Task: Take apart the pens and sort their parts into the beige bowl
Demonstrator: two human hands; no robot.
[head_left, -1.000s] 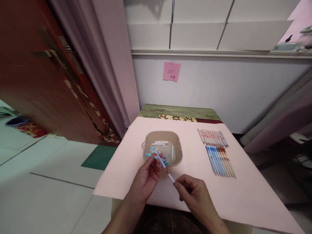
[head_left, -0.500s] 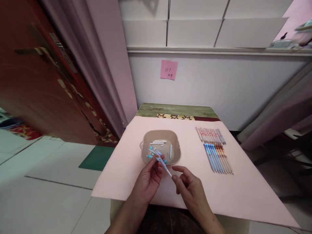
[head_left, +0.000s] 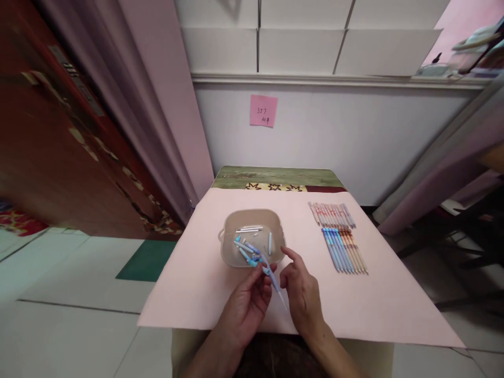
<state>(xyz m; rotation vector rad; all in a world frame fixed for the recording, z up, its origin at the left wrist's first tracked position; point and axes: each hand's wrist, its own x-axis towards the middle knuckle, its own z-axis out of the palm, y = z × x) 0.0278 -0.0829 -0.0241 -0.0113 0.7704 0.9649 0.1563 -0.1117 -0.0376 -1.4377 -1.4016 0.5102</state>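
My left hand is closed on pen parts just in front of the basin's near rim. Between its fingers are a lavender pen barrel, with a thin white refill sticking out toward me, and a light blue pen piece. To the right, my right hand has its index finger stretched toward the basin's right corner and its other fingers curled; I see nothing in it. The beige plastic basin holds loose blue and lavender pen parts, white refills and a pale blue tube.
On the right of the pink table cover lie two rows of pens: a pinkish row behind, and blue pens beside tan pens in front. A wall with a pink note stands behind the table.
My right hand has left the tip of the refill, its index finger now reaching forward by the basin. The lavender barrel points more toward me. The whole view has shifted slightly.
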